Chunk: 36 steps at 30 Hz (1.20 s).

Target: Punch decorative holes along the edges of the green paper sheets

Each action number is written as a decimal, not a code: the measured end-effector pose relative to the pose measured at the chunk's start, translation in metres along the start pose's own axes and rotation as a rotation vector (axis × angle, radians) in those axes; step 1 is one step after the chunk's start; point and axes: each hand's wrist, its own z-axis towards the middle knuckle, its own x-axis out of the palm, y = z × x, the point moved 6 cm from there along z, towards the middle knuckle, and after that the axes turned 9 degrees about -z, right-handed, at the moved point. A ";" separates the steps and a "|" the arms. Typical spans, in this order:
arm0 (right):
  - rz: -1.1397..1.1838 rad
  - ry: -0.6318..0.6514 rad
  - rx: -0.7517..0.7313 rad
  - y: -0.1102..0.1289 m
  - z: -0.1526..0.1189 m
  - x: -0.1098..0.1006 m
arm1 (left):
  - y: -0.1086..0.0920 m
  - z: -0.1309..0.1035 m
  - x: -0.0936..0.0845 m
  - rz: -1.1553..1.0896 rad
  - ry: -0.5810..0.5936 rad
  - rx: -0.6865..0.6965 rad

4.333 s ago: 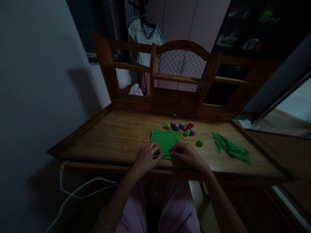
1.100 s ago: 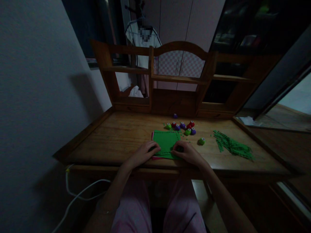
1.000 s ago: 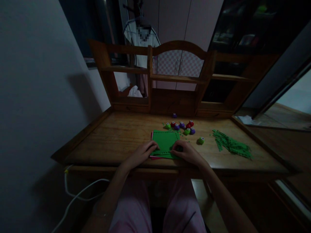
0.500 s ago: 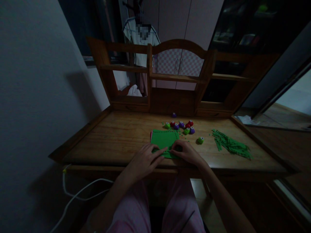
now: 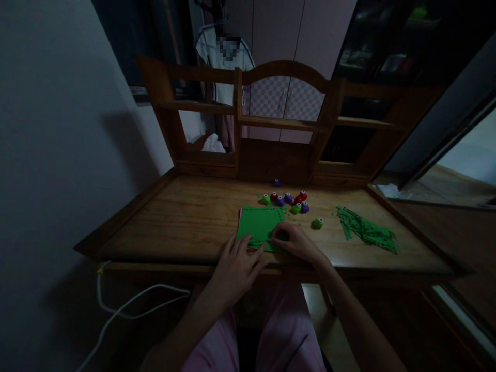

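A green sheet [image 5: 259, 222] with rows of small punched marks along its edges lies near the front of the desk, a pink or red layer showing beneath its left and lower edges. My left hand [image 5: 237, 264] rests palm down at the sheet's lower left, fingers spread, fingertips on it. Over the lower right part, my right hand [image 5: 296, 243] has thumb and forefinger pinched together against the sheet. What the pinch holds, if anything, is too small to make out. Behind the sheet sit several small craft punches in green [image 5: 265, 199], purple [image 5: 288, 198] and red [image 5: 303, 195].
One green punch [image 5: 318, 223] stands apart to the right. Beyond it lies a heap of punched green strips [image 5: 366, 230]. Tiny green bits are scattered around the punches. A wooden shelf unit [image 5: 277, 124] rises at the desk's back. A white cable [image 5: 112, 320] hangs at lower left.
My left hand has drawn back from the middle of the sheet's lower edge, and its fingers have spread. The sheet has turned slightly. My right hand stays nearly in place, still pinched.
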 end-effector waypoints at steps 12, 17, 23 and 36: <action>0.001 0.008 0.013 -0.003 0.001 0.003 | 0.014 -0.019 -0.015 0.103 -0.088 0.017; 0.000 0.006 0.017 -0.003 0.001 0.003 | 0.021 -0.028 -0.014 0.133 -0.099 0.009; -0.004 0.010 0.006 -0.002 0.001 0.003 | 0.029 -0.038 -0.015 0.138 -0.102 -0.030; 0.005 0.000 -0.009 0.000 0.000 0.001 | 0.011 -0.039 -0.015 0.033 -0.185 -0.133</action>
